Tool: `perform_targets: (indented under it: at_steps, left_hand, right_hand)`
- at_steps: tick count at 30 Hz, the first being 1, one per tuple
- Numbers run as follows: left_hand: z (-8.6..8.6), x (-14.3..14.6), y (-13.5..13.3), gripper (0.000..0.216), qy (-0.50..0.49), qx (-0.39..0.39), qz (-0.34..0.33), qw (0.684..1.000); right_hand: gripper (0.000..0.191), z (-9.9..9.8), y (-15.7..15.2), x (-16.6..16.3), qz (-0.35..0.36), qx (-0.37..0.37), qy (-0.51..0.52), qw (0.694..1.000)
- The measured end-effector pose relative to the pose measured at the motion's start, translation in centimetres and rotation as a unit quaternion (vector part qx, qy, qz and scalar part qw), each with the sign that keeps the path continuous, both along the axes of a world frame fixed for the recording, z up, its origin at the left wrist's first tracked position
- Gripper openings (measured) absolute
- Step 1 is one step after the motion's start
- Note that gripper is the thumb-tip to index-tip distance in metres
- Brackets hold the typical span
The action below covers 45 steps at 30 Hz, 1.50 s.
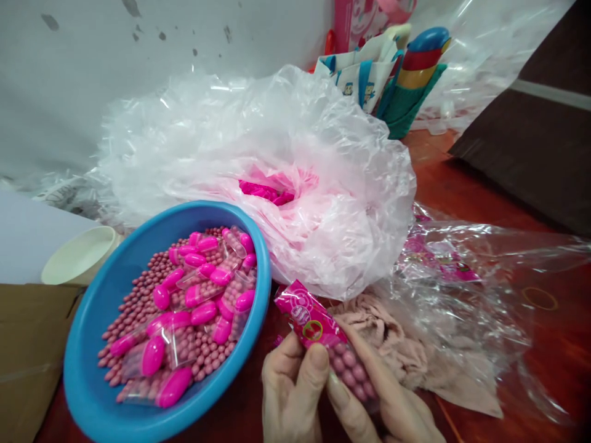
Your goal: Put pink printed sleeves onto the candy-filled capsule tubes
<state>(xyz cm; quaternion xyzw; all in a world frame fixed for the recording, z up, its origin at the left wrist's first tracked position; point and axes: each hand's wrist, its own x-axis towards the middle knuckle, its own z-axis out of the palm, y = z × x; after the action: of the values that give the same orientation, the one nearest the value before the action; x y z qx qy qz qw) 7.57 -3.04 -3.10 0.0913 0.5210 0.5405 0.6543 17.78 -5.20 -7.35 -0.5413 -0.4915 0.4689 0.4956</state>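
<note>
My left hand [295, 384] pinches the edge of a small packet [353, 372] between thumb and fingers. The packet has a printed magenta top and a clear lower part filled with pink beads. My right hand [392, 394] closes around its lower part, with a finger along the far side; the bottom end is partly hidden. Left of my hands stands a blue basin [261, 264] of loose pink beads [138, 304]. On the beads lie several clear capsule-shaped containers with bright pink caps [173, 386], some with beads inside.
A large clear plastic bag [332, 227] with magenta items inside lies behind the basin. To the right are a beige cloth [392, 344] and clear plastic with printed packets [447, 258]. A white bowl [78, 255], cardboard [32, 357], a tote bag [360, 74] and a dark box [535, 123] surround them.
</note>
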Motion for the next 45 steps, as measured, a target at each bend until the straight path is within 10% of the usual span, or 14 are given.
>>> perform_targets:
  at_steps: [10, 23, 29, 45]
  left_hand:
    - [0.1, -0.5, 0.0, 0.025, -0.007, 0.021, 0.038, 0.999]
    - [0.5, -1.4, 1.3, 0.02, -0.025, 0.018, 0.028, 0.999]
    - [1.4, -1.0, 1.4, 0.025, -0.046, -0.025, 0.081, 0.995]
    - [0.9, -0.3, 0.3, 0.021, -0.1, -0.034, 0.022, 0.994]
  right_hand:
    - [0.029, 3.8, 1.8, -1.5, -0.108, 0.069, -0.063, 0.99]
    - [0.026, 4.0, 2.0, -3.5, -0.096, -0.089, 0.164, 0.978]
    - [0.041, 3.9, 0.8, -3.5, -0.065, -0.076, -0.001, 0.995]
    - [0.043, 3.0, 0.8, -3.8, -0.093, -0.016, -0.02, 0.995]
